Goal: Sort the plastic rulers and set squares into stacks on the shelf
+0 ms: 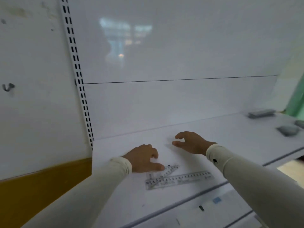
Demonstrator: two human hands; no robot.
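Rulers: one clear straight ruler lies flat on the white shelf, near its front edge, w/ a clear set square overlapping its left end; both sit approx. centre-left of the shelf. Left hand rests on the shelf just behind the set square: fingers curled downward, thumb extended to the right w/ its tip touching or just beside the set square's upper corner; blur prevents telling which. Right hand is further back and to the right, above the shelf surface: fingers loosely bent and apart from the thumb, holding nothing. Both forearms wear cream sleeves. Far right of the shelf: several blurred grey items, well apart from the hands. Rear left: slotted upright rail beside the white back panel.
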